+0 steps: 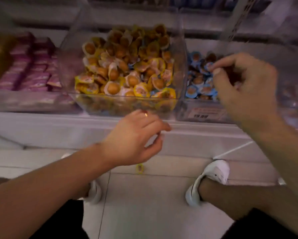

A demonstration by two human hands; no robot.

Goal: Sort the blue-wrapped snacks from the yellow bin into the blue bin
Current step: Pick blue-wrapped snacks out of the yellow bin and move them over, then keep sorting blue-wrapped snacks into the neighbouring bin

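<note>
A clear bin [181, 69] in the middle holds a heap of yellow-wrapped snacks [127, 66], with a few blue-wrapped ones [153, 92] showing among them near the front. To its right a second clear bin [200, 111] holds blue-wrapped snacks [196, 83]. My right hand [243, 87] hovers over this blue bin and pinches a blue-wrapped snack [209, 66] between thumb and fingertips. My left hand [136, 137] hangs below the front of the yellow bin with fingers loosely curled, holding nothing.
A bin of pink-wrapped packs [31, 69] sits to the left. The bins stand on a white shelf [58, 125] with a price label [201, 114] on the blue bin's front. One yellow-wrapped snack [139, 168] lies on the tiled floor between my white shoes [212, 180].
</note>
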